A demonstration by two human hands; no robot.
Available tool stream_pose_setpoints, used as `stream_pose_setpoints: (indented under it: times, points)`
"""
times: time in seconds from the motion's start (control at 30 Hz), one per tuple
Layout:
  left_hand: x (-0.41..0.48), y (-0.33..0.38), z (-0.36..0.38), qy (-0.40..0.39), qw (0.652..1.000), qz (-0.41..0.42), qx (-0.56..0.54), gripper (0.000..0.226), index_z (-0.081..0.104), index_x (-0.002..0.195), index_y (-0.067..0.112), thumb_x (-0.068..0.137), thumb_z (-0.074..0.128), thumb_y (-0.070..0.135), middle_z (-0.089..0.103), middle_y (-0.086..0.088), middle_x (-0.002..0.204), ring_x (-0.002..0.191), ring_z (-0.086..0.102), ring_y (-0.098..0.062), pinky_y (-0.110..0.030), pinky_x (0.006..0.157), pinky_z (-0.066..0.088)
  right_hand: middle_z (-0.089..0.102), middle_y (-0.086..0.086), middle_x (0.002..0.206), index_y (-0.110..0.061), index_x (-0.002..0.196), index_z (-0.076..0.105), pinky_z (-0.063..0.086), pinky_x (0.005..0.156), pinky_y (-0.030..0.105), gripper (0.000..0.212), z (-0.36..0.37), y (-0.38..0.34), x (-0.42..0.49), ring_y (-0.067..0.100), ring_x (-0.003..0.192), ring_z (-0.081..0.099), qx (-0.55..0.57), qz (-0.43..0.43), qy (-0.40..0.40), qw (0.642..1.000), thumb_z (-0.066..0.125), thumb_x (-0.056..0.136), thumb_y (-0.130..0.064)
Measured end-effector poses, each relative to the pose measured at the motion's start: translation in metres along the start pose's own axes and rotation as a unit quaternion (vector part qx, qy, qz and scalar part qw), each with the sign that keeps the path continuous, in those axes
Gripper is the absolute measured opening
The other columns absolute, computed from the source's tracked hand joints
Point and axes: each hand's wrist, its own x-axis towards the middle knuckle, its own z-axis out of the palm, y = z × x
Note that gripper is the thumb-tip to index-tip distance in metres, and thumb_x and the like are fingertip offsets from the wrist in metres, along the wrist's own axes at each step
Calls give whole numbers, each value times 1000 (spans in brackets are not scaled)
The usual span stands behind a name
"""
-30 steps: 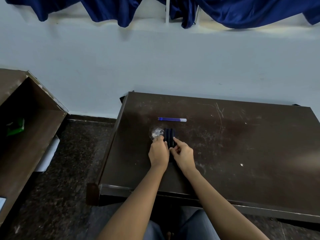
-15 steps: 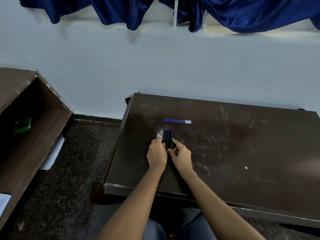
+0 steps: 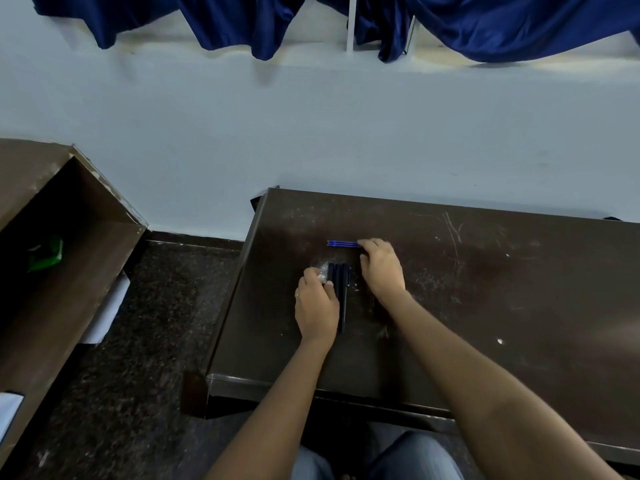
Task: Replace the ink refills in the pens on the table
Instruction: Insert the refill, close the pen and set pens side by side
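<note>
Dark brown desk [image 3: 485, 306] stood against the pale wall, its top scratched. Right hand [image 3: 381, 268] lay at the far side, fingers [image 3: 372, 244] bent, tips down on the right end of the blue refills [image 3: 341, 243]. The thumb was apart, so I could not tell grip from touch. Left hand [image 3: 317, 303] sat nearer, fingers [image 3: 310, 273] curled round a crumpled clear wrapper [image 3: 322, 270], thumb against the black pens [image 3: 341, 278]. Pens lay bunched between the hands, the refills crosswise just beyond them.

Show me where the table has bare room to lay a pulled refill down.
Bare: the wide table stretch right of the right hand, and the strip between left hand and left edge. Crowded: around the blue refills and dark pens, between both hands.
</note>
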Motion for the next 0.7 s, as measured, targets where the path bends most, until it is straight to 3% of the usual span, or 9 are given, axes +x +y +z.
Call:
stream_pose_setpoints:
  times: [0.13,0.27,0.37,0.5,0.7]
  points:
    - [-6,5,0,-3,1000,0,-16,21,52,114,12,93,55,16,59,-4,107,101,56,-19,-25,77,45,48,9,143,-12,139,47,42,104,41,45,-10,-7,40,26,132,41,-91,-23,-91,991,41,95,-3]
    - [-11,14,4,-23,999,1,-37,27,51,120,14,94,55,16,57,-2,112,105,55,-16,-26,85,49,58,12,128,-10,128,56,51,92,44,36,-8,-3,51,30,118,54,-176,-27,-153,972,44,94,-3]
    - [-13,20,7,-38,998,8,-56,31,50,126,11,95,54,14,56,-4,118,106,56,-14,-23,89,48,60,11,116,-9,120,60,54,83,43,30,-7,0,45,30,109,56,-198,-31,-147,969,47,93,-2]
    - [-13,28,14,-82,995,18,-53,35,48,133,8,98,48,11,55,-8,124,109,56,-14,-13,84,37,60,9,115,-11,119,62,55,81,40,30,-13,10,27,28,109,56,-208,3,-123,970,48,93,-3]
    - [-22,45,39,-181,983,12,-24,43,44,139,7,97,43,8,55,-13,129,115,54,-20,-17,84,36,59,8,114,-11,117,65,54,80,37,31,-29,37,-17,27,108,57,-186,99,-86,974,47,93,-3]
